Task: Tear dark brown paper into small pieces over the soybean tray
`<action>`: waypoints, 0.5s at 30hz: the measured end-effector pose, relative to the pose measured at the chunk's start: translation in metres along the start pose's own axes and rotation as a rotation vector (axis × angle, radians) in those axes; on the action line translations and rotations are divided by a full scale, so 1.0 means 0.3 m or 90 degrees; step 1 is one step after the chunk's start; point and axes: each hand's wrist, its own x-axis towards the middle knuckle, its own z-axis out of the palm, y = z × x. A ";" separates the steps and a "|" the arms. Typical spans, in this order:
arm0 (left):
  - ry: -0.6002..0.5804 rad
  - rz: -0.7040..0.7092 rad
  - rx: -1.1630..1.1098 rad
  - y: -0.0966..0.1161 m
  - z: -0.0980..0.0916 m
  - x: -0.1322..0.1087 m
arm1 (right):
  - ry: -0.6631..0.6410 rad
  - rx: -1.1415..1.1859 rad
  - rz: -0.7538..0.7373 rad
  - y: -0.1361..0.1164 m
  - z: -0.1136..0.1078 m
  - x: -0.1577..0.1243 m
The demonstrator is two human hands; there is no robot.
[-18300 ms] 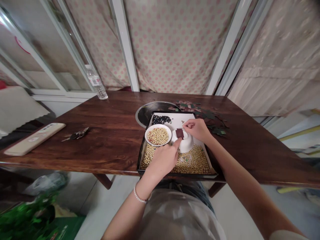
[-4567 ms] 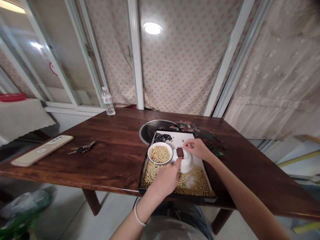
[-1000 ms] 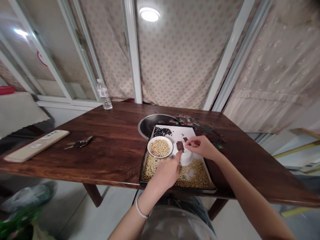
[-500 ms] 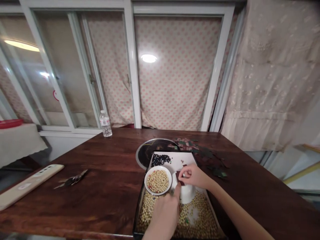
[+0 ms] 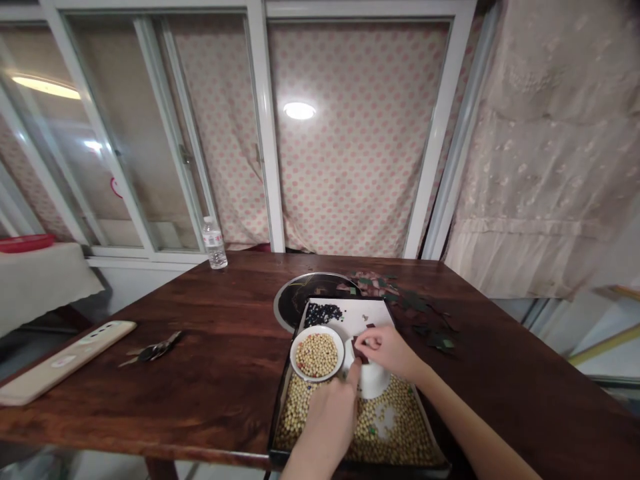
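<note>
A black-rimmed tray [image 5: 281,407] holds a spread of pale soybeans [image 5: 400,433] and a small heap of black beans [image 5: 323,313] at its far end. A white bowl of soybeans [image 5: 317,353] stands in the tray. Beside it is an upturned white cup [image 5: 374,381] with a dark brown square piece [image 5: 359,349] on top. My right hand [image 5: 393,350] is curled over the cup, fingertips pinched at the brown piece. My left hand [image 5: 330,417] rests over the soybeans, fingers curled, one fingertip touching the cup's side.
A round metal plate [image 5: 295,300] lies behind the tray. Dark green and brown scraps [image 5: 415,307] are scattered at the right. Keys [image 5: 153,348] and a long beige remote [image 5: 60,360] lie at the left. A water bottle [image 5: 214,243] stands at the table's far edge.
The view has tipped upward, so the tray sits lower in the picture. My right fingers have moved from the tray's far side onto the brown piece. My left hand stays against the cup.
</note>
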 end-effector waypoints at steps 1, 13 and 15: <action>0.005 0.003 -0.008 -0.004 0.001 0.001 | -0.008 0.020 0.002 0.003 0.001 0.001; 0.000 0.003 -0.072 -0.007 -0.011 -0.010 | 0.228 0.015 0.188 0.160 -0.072 0.008; -0.024 -0.010 -0.074 -0.003 -0.009 -0.010 | 0.211 -0.042 0.191 0.163 -0.052 0.028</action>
